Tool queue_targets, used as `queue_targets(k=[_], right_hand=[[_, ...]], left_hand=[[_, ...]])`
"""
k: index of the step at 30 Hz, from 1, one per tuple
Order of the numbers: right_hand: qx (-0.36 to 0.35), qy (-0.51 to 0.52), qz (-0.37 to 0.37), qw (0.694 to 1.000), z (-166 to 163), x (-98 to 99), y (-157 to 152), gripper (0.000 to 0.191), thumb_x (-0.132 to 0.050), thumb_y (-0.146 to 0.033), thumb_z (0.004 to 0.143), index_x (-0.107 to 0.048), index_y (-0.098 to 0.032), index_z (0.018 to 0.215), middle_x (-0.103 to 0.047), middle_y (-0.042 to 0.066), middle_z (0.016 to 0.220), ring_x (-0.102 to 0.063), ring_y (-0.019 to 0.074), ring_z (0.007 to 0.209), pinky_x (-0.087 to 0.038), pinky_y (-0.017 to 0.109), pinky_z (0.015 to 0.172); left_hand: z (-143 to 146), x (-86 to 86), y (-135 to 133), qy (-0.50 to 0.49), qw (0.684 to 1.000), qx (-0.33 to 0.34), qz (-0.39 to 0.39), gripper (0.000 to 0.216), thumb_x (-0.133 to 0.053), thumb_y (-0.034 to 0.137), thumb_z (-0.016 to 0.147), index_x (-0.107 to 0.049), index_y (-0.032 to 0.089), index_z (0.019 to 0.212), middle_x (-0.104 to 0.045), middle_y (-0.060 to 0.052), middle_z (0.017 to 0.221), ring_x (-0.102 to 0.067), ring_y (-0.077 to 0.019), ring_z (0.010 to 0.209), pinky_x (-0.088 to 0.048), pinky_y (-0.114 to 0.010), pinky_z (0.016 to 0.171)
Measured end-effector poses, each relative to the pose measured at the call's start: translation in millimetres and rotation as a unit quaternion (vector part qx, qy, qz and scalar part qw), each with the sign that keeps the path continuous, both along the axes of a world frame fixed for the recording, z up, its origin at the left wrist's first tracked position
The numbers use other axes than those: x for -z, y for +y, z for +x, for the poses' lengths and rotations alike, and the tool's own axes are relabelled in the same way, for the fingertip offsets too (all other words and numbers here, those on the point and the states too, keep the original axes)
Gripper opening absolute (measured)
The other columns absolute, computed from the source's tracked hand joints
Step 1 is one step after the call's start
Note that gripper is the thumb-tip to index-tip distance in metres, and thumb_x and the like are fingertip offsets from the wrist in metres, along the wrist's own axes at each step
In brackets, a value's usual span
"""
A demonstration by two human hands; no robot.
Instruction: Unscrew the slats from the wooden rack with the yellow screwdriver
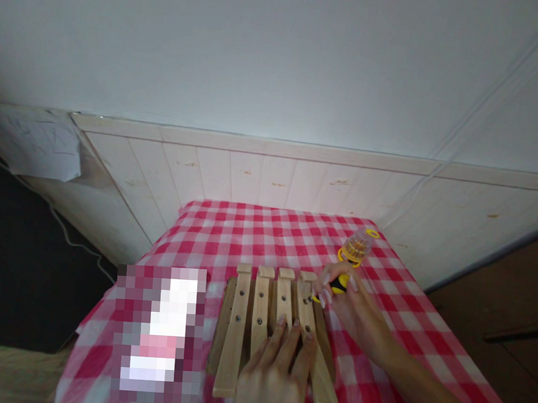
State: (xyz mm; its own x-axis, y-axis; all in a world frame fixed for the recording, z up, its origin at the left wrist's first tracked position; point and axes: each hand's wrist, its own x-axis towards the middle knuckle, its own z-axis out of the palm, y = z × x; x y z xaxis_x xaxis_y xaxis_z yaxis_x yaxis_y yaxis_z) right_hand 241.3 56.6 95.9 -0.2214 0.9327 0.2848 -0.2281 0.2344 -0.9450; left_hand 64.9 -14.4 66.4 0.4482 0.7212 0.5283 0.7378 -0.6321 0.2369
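Note:
My right hand (pixel 343 297) is closed round a yellow and black screwdriver (pixel 339 283). Its tip is at a screw near the top of the rightmost wooden slat (pixel 308 289). Flat across the lower middle of the slats lies my left hand (pixel 274 375), fingers stretched out and pressing on the wood. Several pale slats, each with a small block at its far end and dark screws in it, are fixed over a wooden board (pixel 226 308). My left fingers cover parts of the middle slats.
A clear container with yellow trim (pixel 355 246), holding small screw-like pieces, lies at the back right. A pixelated, blurred-out item (pixel 160 335) is on the left. The red and white checked tablecloth (pixel 267 232) reaches the panelled wall (pixel 247 173) behind.

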Motion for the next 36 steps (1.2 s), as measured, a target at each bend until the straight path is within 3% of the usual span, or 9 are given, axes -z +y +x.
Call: queue_targets(k=[7, 14, 19, 26, 36], right_hand=[[0.064, 0.022, 0.069, 0.995, -5, -29.6, 0, 0.031, -0.053, -0.055, 0.094, -0.059, -0.029, 0.082, -0.045, -0.003, 0.064, -0.041, 0.0164, 0.055, -0.042, 0.033, 0.057], [0.009, 0.046, 0.042, 0.998, -5, -10.7, -1, 0.027, -0.048, -0.050, 0.098, -0.058, -0.027, 0.088, -0.051, -0.002, 0.072, -0.050, 0.0166, 0.064, -0.047, 0.035, 0.068], [0.004, 0.030, 0.049, 0.998, -5, -1.2, 0, 0.030, -0.044, -0.050, 0.100, -0.058, -0.026, 0.089, -0.055, 0.001, 0.077, -0.054, 0.0186, 0.072, -0.047, 0.036, 0.070], [-0.013, 0.028, 0.039, 0.999, -3, 1.6, -2, 0.029, -0.041, -0.049, 0.102, -0.056, -0.026, 0.092, -0.056, 0.003, 0.081, -0.055, 0.0205, 0.079, -0.046, 0.037, 0.072], [-0.020, 0.024, 0.053, 0.998, -2, 3.1, -3, 0.029, -0.038, -0.047, 0.103, -0.057, -0.027, 0.095, -0.053, 0.002, 0.080, -0.054, 0.0200, 0.079, -0.046, 0.037, 0.073]], left_hand=[[-1, -0.8, 0, 0.001, 1.000, 0.002, -0.011, 0.077, -0.058, 0.082, 0.077, -0.072, 0.018, 0.119, -0.073, -0.008, 0.117, -0.073, -0.0326, 0.098, -0.066, -0.035, 0.069], [1, -1.9, 0, -0.001, 1.000, -0.003, -0.015, 0.075, -0.059, 0.081, 0.077, -0.073, 0.019, 0.117, -0.073, -0.008, 0.116, -0.073, -0.0328, 0.097, -0.066, -0.035, 0.069], [0, -3.3, 3, -0.009, 1.000, -0.001, 0.028, 0.074, -0.051, 0.084, 0.079, -0.075, 0.022, 0.112, -0.076, -0.008, 0.110, -0.075, -0.0317, 0.091, -0.066, -0.034, 0.063], [3, -10.9, 2, -0.027, 0.999, -0.014, 0.026, 0.049, -0.057, 0.067, 0.087, -0.077, 0.026, 0.107, -0.076, -0.006, 0.110, -0.075, -0.0309, 0.092, -0.066, -0.035, 0.063], [4, -11.7, 1, -0.051, 0.998, -0.015, 0.030, 0.061, -0.053, 0.077, 0.084, -0.077, 0.025, 0.106, -0.076, -0.006, 0.108, -0.076, -0.0321, 0.086, -0.066, -0.038, 0.057]])
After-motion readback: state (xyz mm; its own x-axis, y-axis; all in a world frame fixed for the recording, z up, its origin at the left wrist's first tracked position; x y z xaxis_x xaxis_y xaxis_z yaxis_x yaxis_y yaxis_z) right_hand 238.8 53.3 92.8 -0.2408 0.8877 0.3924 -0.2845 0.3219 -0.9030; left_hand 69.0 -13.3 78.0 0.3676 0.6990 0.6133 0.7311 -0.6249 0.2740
